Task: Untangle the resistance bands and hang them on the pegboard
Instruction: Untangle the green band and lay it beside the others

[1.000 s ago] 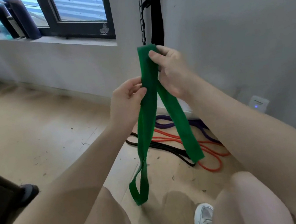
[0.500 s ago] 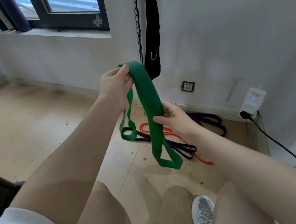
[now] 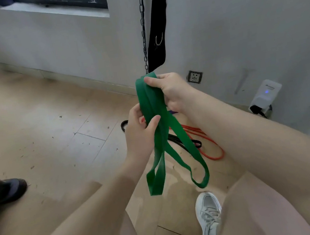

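Green band [image 3: 154, 105]: folded into several strands, held in the air at mid-scene; two loops hang down over the floor [image 3: 51, 133]. Right hand [image 3: 170, 90]: fingers curled round the top fold. Left hand [image 3: 142, 131]: lower, thumb and fingers closed on the strands. Red band [image 3: 212, 149] and black band [image 3: 185, 145]: lying together on the floor near the far wall, behind the green loops. Chain [image 3: 143, 27] and black strap [image 3: 158, 25]: hanging on the wall above. Shoe [image 3: 208, 218]: near, right.
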Demonstrator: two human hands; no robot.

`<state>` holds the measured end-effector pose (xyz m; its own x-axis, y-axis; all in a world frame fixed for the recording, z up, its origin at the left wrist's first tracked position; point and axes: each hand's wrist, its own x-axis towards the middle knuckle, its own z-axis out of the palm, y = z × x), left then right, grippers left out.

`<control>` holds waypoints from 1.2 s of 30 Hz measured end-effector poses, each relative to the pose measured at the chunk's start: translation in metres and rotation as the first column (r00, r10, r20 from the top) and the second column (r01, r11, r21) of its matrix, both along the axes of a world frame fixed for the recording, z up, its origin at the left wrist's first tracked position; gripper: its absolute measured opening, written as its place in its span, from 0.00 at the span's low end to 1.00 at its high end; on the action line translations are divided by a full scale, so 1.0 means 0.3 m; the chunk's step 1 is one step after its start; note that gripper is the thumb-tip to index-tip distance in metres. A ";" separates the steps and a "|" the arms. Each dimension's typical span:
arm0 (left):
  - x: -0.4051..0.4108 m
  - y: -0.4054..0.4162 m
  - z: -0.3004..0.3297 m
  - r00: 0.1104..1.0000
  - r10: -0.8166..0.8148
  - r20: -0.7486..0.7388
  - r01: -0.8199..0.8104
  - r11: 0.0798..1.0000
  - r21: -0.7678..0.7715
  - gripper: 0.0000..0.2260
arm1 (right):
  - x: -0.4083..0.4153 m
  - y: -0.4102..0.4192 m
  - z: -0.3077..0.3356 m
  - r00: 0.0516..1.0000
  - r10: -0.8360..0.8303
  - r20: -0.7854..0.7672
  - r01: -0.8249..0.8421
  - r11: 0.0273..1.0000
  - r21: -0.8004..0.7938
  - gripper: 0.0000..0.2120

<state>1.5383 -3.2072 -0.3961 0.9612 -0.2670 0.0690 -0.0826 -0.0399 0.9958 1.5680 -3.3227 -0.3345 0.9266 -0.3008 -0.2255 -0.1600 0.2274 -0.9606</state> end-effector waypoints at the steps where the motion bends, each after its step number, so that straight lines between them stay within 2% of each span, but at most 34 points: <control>1: 0.010 -0.005 0.009 0.998 0.059 0.032 -0.059 0.998 0.008 0.15 | 0.003 -0.002 0.000 1.000 -0.012 0.016 0.012 0.999 0.036 0.03; 5: 0.053 -0.032 0.050 0.987 0.135 0.084 -0.137 0.991 0.011 0.18 | -0.016 -0.047 0.009 0.988 0.036 0.147 -0.048 0.996 0.076 0.07; 6: 0.060 -0.040 0.065 0.986 0.140 0.085 -0.140 0.990 -0.006 0.20 | -0.026 -0.061 0.012 0.988 0.054 0.143 -0.053 0.998 -0.015 0.10; 7: 0.064 -0.050 0.084 0.988 0.136 0.075 -0.133 0.990 -0.040 0.21 | -0.033 -0.076 0.002 0.993 0.048 0.105 -0.027 0.981 -0.190 0.13; 9: 0.083 -0.078 0.118 0.991 0.126 0.047 -0.121 0.989 -0.089 0.17 | -0.051 -0.098 -0.048 0.998 -0.044 0.046 0.062 0.847 -0.528 0.18; 10: 0.095 -0.094 0.127 0.991 0.132 0.022 -0.129 0.987 -0.096 0.13 | -0.073 -0.102 -0.086 0.993 -0.109 0.055 0.121 0.808 -0.577 0.20; 11: 0.106 -0.108 0.133 0.990 0.142 -0.011 -0.142 0.985 -0.101 0.11 | -0.101 -0.105 -0.137 0.990 -0.128 0.067 0.144 0.826 -0.546 0.19; 12: 0.111 -0.123 0.136 0.988 0.151 -0.042 -0.154 0.983 -0.100 0.11 | -0.140 -0.106 -0.182 0.995 -0.082 0.063 0.103 0.865 -0.491 0.16; 13: 0.116 -0.133 0.139 0.985 0.157 -0.077 -0.165 0.981 -0.100 0.11 | -0.178 -0.103 -0.229 0.999 0.034 0.031 -0.017 0.897 -0.442 0.14; 14: 0.119 -0.139 0.145 0.980 0.163 -0.115 -0.175 0.979 -0.108 0.10 | -0.206 -0.101 -0.273 0.984 0.175 -0.030 -0.170 0.884 -0.435 0.14; 16: 0.124 -0.149 0.174 0.970 0.162 -0.183 -0.191 0.969 -0.157 0.07 | -0.233 -0.117 -0.356 0.926 0.351 -0.139 -0.373 0.791 -0.485 0.21; 18: 0.136 -0.144 0.212 0.955 0.167 -0.244 -0.224 0.948 -0.228 0.06 | -0.225 -0.125 -0.408 0.894 0.399 -0.206 -0.445 0.725 -0.526 0.24; 20: 0.154 -0.125 0.229 0.945 0.215 -0.247 -0.273 0.933 -0.234 0.05 | -0.215 -0.117 -0.433 0.872 0.407 -0.272 -0.486 0.654 -0.581 0.18; 22: 0.178 -0.094 0.223 0.929 0.271 -0.250 -0.327 0.920 -0.218 0.05 | -0.210 -0.121 -0.454 0.890 0.343 -0.300 -0.454 0.606 -0.654 0.10; 25: 0.214 -0.033 0.187 0.884 0.354 -0.306 -0.426 0.879 -0.214 0.05 | -0.205 -0.186 -0.454 0.946 0.087 -0.314 -0.304 0.580 -0.756 0.09; 27: 0.237 -0.003 0.151 0.855 0.401 -0.328 -0.474 0.861 -0.182 0.11 | -0.209 -0.245 -0.424 0.953 -0.153 -0.262 -0.142 0.538 -0.831 0.06; 29: 0.243 0.009 0.116 0.838 0.436 -0.328 -0.503 0.851 -0.152 0.16 | -0.212 -0.275 -0.387 0.947 -0.246 -0.209 -0.067 0.481 -0.874 0.06; 30: 0.241 0.008 0.102 0.829 0.450 -0.331 -0.516 0.844 -0.146 0.18 | -0.211 -0.280 -0.367 0.951 -0.253 -0.180 -0.034 0.492 -0.870 0.06; 33: 0.245 0.004 0.063 0.813 0.481 -0.328 -0.543 0.829 -0.131 0.19 | -0.199 -0.276 -0.312 0.961 -0.259 -0.100 0.091 0.634 -0.768 0.08; 36: 0.264 0.019 0.038 0.829 0.469 -0.304 -0.518 0.850 -0.099 0.21 | -0.195 -0.294 -0.265 0.963 -0.254 -0.087 0.144 0.762 -0.631 0.12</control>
<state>1.6173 -3.2015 -0.3847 0.9497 0.2408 -0.2002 0.1630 0.1657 0.9726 1.5094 -3.4109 -0.4139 0.7982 -0.5989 -0.0650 -0.3392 -0.3576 -0.8701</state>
